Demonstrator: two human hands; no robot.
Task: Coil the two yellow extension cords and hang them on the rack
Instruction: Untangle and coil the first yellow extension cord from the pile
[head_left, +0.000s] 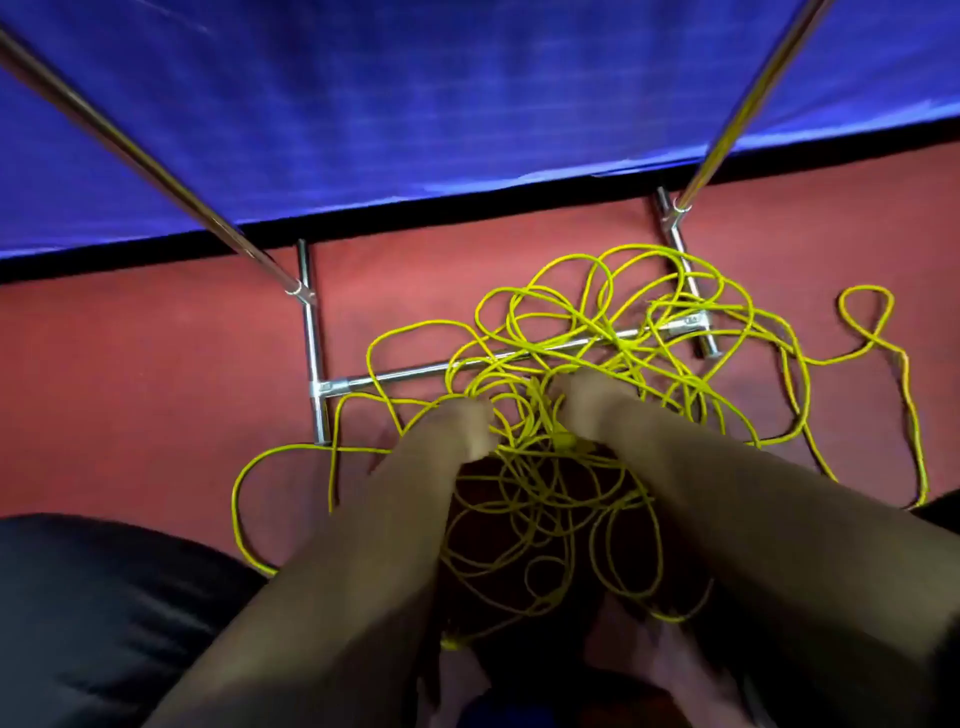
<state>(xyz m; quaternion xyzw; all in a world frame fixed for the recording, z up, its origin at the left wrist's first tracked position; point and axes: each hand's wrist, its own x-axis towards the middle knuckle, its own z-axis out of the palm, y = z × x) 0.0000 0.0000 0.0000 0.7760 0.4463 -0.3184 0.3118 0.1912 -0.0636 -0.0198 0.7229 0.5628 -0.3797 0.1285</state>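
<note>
A loose tangle of yellow extension cords lies on the red floor in the centre and right of the frame, uncoiled, and the two cords cannot be told apart within it. Its upper loops drape over the low crossbar of the chrome rack, whose base stands on the floor. One stray loop curls out at the right edge, and another sweeps out to the lower left, just below the rack's left foot. Both bare forearms reach in from the bottom of the frame and meet at the middle of the tangle. The left hand sits among the strands left of centre, and the right hand is just beside it, close to the crossbar. Both are blurred, so whether either is clamped on a strand or merely resting in the heap cannot be told. The rack's two uprights slant up to the upper left and upper right corners. A blue sheet fills the top of the frame behind them. A black cushion occupies the lower left corner.
</note>
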